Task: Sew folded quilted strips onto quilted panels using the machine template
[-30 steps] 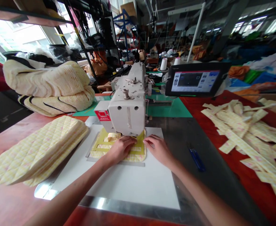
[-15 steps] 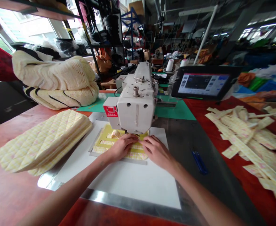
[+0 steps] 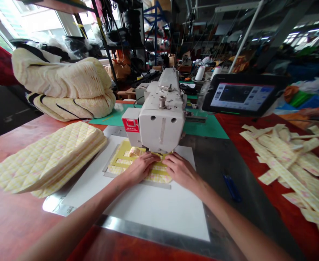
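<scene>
Under the head of a white sewing machine (image 3: pixel 162 127) lies a yellow slotted template (image 3: pixel 125 146), with pale yellow quilted fabric (image 3: pixel 159 177) showing through its slots and below it. My left hand (image 3: pixel 140 167) is closed, its fingertips at a small fabric strip by the needle area. From the other side my right hand (image 3: pixel 181 170) closes on the strip, thumb and fingers pinched close to the left fingertips. Fingers hide most of the strip. A looped fabric strip (image 3: pixel 134 151) stands up on the template left of my left hand. A white sheet (image 3: pixel 159 210) lies beneath.
Quilted pads (image 3: pixel 50 156) are stacked at the left, with bundled pads (image 3: pixel 64 85) behind. Loose fabric strips (image 3: pixel 290 163) pile up at the right. Blue thread snips (image 3: pixel 232 187) lie on the dark metal plate (image 3: pixel 216 163). A control screen (image 3: pixel 241 96) stands behind right.
The camera view has shifted slightly, so the machine appears a little further right. Both hands stay at the template, with the right fingers drawn slightly nearer the machine head.
</scene>
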Available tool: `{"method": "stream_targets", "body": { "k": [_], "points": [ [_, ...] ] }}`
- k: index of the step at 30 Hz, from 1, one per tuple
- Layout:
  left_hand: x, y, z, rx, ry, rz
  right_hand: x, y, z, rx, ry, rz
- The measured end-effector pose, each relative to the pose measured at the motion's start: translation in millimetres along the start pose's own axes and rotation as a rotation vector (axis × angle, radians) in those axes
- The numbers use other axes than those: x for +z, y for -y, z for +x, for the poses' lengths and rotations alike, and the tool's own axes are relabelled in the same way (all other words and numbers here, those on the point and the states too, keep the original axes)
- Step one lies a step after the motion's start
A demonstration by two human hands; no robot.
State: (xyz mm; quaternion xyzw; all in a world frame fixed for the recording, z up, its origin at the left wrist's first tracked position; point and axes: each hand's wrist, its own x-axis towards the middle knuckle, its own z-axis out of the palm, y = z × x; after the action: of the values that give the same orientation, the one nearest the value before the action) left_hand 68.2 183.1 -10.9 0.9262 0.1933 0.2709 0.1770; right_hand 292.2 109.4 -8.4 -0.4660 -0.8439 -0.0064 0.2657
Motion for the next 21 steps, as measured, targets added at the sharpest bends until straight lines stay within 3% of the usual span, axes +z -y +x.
{"method": "stream_targets", "body": {
  "k": [4,9,13,21],
  "points": [
    [0.9,-4,-3,0.03,0.013,0.067,3,0,-1,0.037,-0.021,0.035],
    [-1.7,-9,-7,-0.036,0.007,0.228,4,0,-2,0.077,-0.039,0.084],
    [-2.1,-11,-8,-0.047,0.002,0.119,4,0,-5,0.088,-0.051,0.084],
    [13.4,-17,-1,-0.092,-0.188,0.063,0,-11,-21,0.127,-0.069,0.091]
  ]
}}
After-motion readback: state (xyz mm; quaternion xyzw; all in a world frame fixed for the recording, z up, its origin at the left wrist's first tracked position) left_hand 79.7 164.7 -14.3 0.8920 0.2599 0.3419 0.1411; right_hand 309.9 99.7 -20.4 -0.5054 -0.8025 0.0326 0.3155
